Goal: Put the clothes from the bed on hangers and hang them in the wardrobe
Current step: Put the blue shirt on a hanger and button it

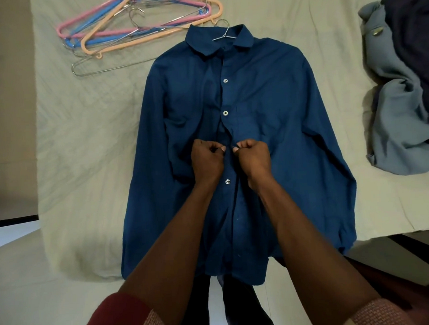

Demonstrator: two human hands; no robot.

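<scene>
now both hands, left hand and right hand, pinch the blue shirt placket (lying on its hanger).

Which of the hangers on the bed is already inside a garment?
The wire hanger whose hook sticks out of the blue shirt collar. The pink, blue, peach and other wire hangers lie bare in a pile upper left.

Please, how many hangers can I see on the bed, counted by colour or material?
Pink hangers: 1
Blue hangers: 1
Peach hangers: 1
Bare wire hangers: 2 at least, one loose and one inside the shirt; the pile may hide more
Total: 5 visible
</scene>
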